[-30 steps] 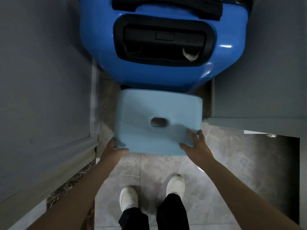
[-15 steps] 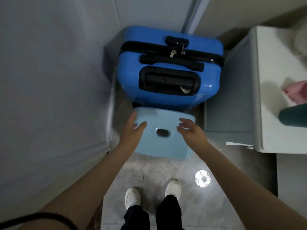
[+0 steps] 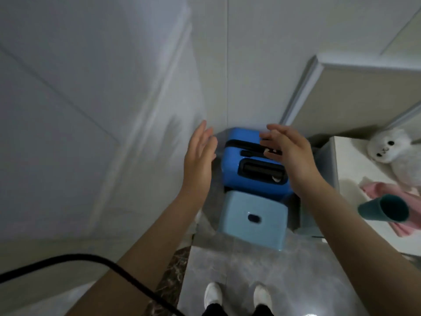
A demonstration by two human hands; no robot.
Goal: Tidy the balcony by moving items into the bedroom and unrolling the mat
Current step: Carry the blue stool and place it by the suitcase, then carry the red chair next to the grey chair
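Pale-blue stool (image 3: 252,218) touches blue suitcase (image 3: 252,165); both hands (image 3: 198,165) (image 3: 290,151) hover, empty.

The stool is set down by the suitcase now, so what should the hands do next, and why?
Probably draw back and turn away for another item. The light blue stool stands on the floor against the blue suitcase, and the left hand and right hand are open, holding nothing.

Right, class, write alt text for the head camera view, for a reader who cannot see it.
Seen from above, a person's left hand and right hand are raised, open and empty, over a bright blue suitcase standing in a corner. A pale blue stool sits on the floor against it, near the person's white shoes. To the right, a white cabinet holds a white plush toy.
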